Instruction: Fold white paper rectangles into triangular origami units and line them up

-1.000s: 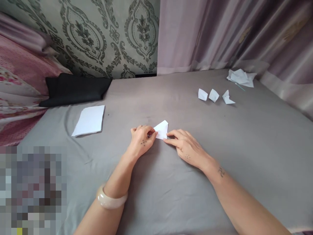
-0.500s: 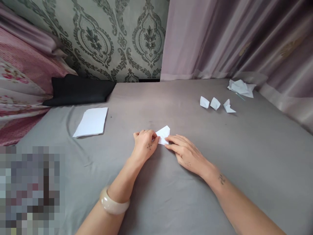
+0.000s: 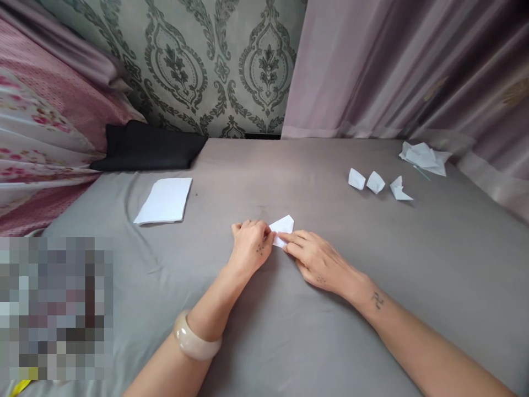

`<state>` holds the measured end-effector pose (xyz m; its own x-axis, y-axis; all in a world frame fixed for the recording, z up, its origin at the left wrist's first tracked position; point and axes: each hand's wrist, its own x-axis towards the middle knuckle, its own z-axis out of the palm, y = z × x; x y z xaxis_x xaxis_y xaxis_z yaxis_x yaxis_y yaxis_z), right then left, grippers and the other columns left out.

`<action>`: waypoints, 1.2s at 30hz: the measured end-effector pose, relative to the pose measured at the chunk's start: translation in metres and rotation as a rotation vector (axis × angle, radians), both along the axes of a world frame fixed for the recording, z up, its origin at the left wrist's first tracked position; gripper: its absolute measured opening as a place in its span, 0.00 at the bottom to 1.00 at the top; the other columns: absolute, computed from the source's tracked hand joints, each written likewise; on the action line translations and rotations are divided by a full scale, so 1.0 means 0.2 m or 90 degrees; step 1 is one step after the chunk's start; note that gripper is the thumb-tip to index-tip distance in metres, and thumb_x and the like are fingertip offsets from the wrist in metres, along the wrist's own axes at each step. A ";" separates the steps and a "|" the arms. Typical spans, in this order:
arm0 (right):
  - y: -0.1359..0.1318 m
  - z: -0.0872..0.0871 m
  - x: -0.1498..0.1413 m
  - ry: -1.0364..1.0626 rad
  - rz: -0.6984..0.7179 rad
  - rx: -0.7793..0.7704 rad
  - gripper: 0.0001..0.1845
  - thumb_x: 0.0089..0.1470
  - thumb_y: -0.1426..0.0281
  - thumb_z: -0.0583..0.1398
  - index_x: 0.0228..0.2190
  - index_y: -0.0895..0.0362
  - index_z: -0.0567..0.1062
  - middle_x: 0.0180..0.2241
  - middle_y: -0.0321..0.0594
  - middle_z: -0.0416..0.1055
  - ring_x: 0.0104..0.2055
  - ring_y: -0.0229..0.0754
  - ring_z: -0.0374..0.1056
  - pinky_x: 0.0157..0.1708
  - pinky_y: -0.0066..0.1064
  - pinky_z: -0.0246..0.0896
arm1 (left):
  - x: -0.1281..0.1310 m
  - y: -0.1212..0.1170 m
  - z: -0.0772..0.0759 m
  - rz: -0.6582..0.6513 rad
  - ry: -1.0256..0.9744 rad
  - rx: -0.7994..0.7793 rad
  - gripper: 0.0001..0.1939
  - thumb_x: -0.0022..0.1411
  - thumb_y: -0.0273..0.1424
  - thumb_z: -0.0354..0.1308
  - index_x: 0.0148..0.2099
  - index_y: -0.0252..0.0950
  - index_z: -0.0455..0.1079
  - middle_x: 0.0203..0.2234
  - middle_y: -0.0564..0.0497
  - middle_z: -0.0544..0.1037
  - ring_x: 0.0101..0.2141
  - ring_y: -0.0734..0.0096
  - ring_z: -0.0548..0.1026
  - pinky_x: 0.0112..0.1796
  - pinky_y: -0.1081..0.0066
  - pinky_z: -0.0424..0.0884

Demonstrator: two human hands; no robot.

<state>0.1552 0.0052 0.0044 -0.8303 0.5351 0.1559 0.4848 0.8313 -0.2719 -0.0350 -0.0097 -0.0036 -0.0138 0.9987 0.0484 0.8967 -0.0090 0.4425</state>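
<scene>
A small folded piece of white paper (image 3: 285,224) lies on the grey cloth in front of me, one corner pointing up and away. My left hand (image 3: 251,242) pinches its left edge between thumb and fingers; that edge is hidden under them. Over the lower right part of the paper, my right hand (image 3: 314,255) presses with its fingertips, the index finger stretched toward the left thumb. Both hands rest low, close to the cloth.
A stack of white paper (image 3: 165,200) lies at the left, with a folded black cloth (image 3: 155,149) behind it. Three small folded paper pieces (image 3: 376,182) stand at the right. Farther back are more white papers (image 3: 425,158) beside a thin pale stick (image 3: 421,172). Grey cloth (image 3: 264,331) covers the surface.
The view has shifted slightly, so the surroundings sit farther right. My right fingertips have slid left across the paper, closer to my left hand, which keeps its pinch.
</scene>
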 end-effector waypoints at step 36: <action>-0.03 -0.02 -0.03 -0.036 -0.028 0.015 0.19 0.56 0.80 0.50 0.48 0.57 0.69 0.58 0.44 0.63 0.49 0.47 0.62 0.46 0.39 0.61 | 0.17 -0.38 -0.01 -0.107 0.172 0.101 0.24 0.69 0.32 0.40 0.61 0.28 0.60 0.60 0.40 0.64 0.61 0.55 0.59 0.61 0.55 0.51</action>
